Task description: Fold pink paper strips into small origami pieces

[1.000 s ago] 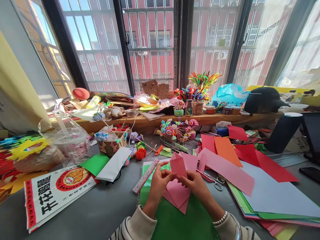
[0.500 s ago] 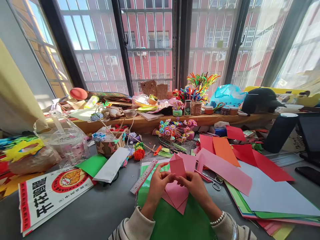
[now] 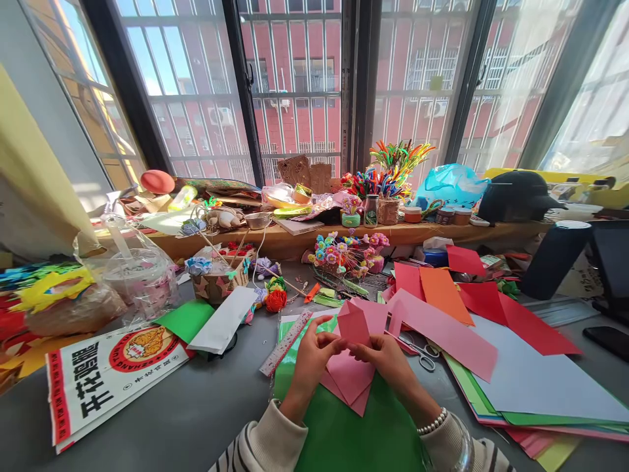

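Note:
A small folded piece of pink paper [image 3: 354, 324] is held up between my two hands. My left hand [image 3: 317, 351] pinches its lower left edge between thumb and fingers. From the other side, my right hand [image 3: 381, 356] grips the lower right edge, and the thumbs nearly meet. Beneath them a larger folded pink sheet [image 3: 351, 380] lies with a corner pointing toward me on a green mat [image 3: 339, 439]. A patterned ruler [image 3: 285, 342] lies left of my left hand. Scissors [image 3: 425, 357] rest right of my right hand, partly under pink paper.
Stacked coloured sheets [image 3: 555, 373] cover the right side, near a dark cylinder [image 3: 555, 262] and a phone [image 3: 608, 342]. At left lie a printed paper bag [image 3: 118, 380] and a plastic cup [image 3: 140, 282]. Crochet flowers [image 3: 344, 252] stand behind, below a crowded windowsill [image 3: 295, 239].
The whole view has shifted slightly, with things a little further right. Both hands keep their hold on the small pink paper, with hardly any movement of the fingers.

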`<move>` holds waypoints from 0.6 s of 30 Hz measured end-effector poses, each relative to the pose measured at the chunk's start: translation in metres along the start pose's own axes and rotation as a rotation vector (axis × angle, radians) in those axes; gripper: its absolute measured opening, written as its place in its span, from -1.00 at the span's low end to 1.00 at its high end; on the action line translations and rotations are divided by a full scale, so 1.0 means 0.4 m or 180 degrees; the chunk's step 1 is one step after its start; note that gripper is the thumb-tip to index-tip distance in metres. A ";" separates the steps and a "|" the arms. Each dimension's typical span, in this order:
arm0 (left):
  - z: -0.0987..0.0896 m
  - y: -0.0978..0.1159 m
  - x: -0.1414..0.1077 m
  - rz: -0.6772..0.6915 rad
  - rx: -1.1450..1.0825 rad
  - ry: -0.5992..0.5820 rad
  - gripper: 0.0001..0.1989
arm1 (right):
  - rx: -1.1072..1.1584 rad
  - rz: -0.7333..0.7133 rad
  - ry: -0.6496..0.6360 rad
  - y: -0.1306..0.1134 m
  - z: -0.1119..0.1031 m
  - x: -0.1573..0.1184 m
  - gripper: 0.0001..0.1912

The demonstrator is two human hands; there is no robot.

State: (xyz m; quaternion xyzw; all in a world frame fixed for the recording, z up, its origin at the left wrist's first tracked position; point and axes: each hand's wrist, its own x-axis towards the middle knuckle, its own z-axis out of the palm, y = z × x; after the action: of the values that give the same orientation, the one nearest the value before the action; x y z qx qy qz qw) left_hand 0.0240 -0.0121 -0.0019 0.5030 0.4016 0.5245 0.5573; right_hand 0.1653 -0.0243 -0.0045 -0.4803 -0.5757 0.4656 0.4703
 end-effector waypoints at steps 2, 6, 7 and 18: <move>0.001 0.000 0.000 0.0024 0.0032 -0.0009 -0.50 | 0.0052 0.0001 0.0005 0.005 -0.001 0.000 -0.64; 0.001 0.001 0.000 0.0002 0.0081 -0.0029 -0.50 | 0.0019 -0.0022 0.0118 0.013 -0.001 0.001 -0.63; 0.001 0.001 0.000 -0.0007 0.0090 -0.0035 -0.50 | -0.0007 -0.0023 0.0146 0.013 -0.002 0.001 -0.63; 0.004 0.002 -0.002 -0.0160 -0.0064 -0.0070 -0.50 | -0.0161 0.0001 0.0198 -0.003 -0.001 -0.007 -0.63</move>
State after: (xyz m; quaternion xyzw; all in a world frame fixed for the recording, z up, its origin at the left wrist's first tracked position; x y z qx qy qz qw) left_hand 0.0253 -0.0131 -0.0008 0.4929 0.4027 0.5087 0.5798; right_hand 0.1661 -0.0271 -0.0036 -0.5063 -0.5722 0.4358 0.4757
